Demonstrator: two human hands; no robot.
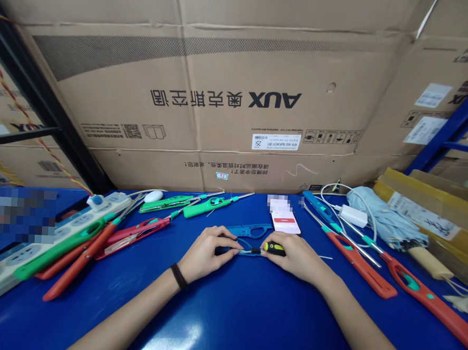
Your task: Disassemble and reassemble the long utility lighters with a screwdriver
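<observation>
My right hand [294,255] is closed round a yellow-and-black screwdriver [275,248], whose shaft points left. With its thumb and fingers, my left hand [207,252] pinches the blue lighter casing [242,244], in which a dark part [223,251] sits near the fingertips. The screwdriver's front end meets this casing between my hands; its exact tip cannot be made out. Just behind lies a separate blue casing half [248,230], flat on the blue table. A phone [285,217] with a lit screen rests beyond my right hand.
Red, green and pink long-nosed lighters [82,261] lie at left by a white power strip [19,254]. More lighters [359,264], a white charger [353,216] and a folded umbrella [390,216] are at right. A large cardboard box [225,63] walls off the back.
</observation>
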